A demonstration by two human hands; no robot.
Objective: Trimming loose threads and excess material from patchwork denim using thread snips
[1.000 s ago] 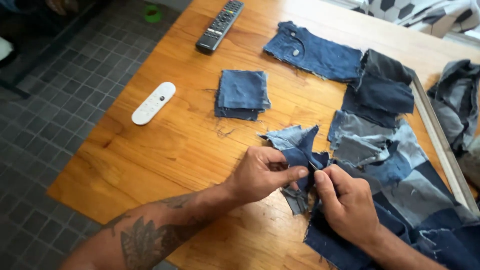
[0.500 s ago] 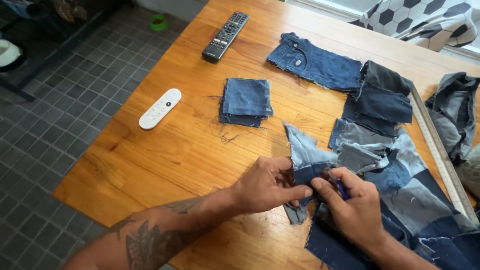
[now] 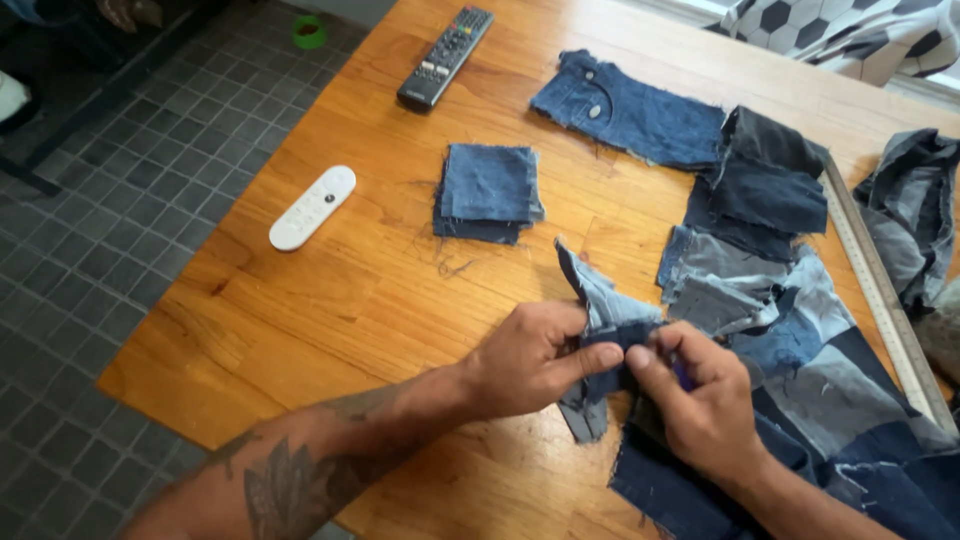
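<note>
Fingers (image 3: 590,360) of my left hand (image 3: 525,360) and right hand (image 3: 705,410) pinch shut on the denim patch (image 3: 605,310), near the counter's (image 3: 330,300) front edge. I should hold both edges flat and even.

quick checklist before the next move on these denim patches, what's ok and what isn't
1. Left hand pinching the denim patches: ok.
2. Right hand gripping the same seam: ok; something small and purple shows at its fingers, cannot tell what.
3. Patchwork sheet lying flat on the table: not ok, bunched near the hands.
4. Spare squares stacked apart from the hands: ok.
5. Metal ruler at the right edge: ok.
6. White remote and black remote clear of the cloth: ok.
</note>
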